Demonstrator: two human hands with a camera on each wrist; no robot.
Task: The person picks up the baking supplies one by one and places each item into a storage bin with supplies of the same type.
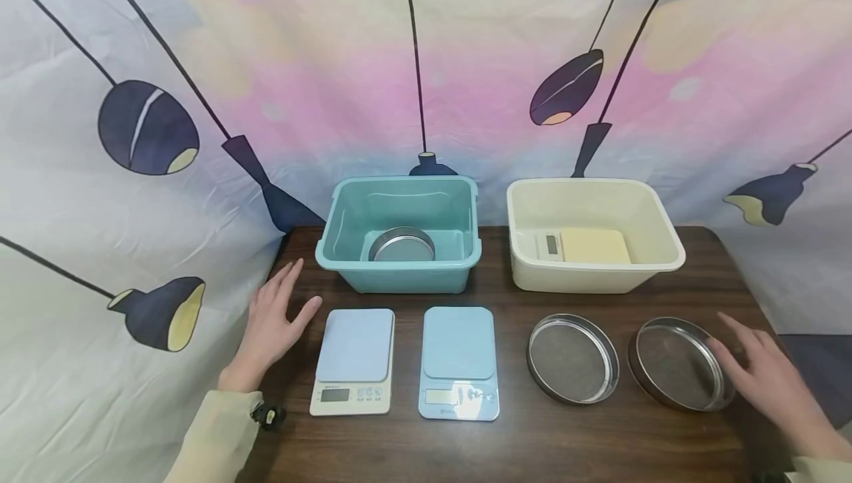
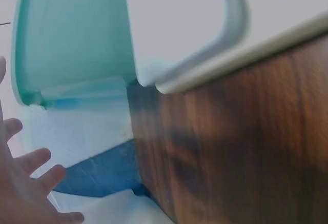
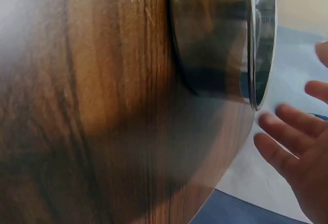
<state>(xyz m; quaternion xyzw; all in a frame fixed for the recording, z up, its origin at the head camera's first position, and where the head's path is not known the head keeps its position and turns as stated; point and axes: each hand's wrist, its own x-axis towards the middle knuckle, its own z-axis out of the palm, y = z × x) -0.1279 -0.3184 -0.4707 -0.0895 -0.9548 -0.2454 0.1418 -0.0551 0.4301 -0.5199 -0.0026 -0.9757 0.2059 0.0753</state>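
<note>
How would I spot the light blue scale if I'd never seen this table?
On the dark wooden table, find the teal bin. In front of it, near the person's left hand, lies a cream-based digital scale; the light blue digital scale is just to its right. Unlike that neighbour, its base and platform are both light blue.

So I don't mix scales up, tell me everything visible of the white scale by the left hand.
The white scale lies flat on the table, between left hand and blue scale, in front of the teal bin. Its plastic-looking cream body carries a pale platform, a small dark display without readable digits, and buttons beside it. No hand touches it; the platform holds nothing.
</note>
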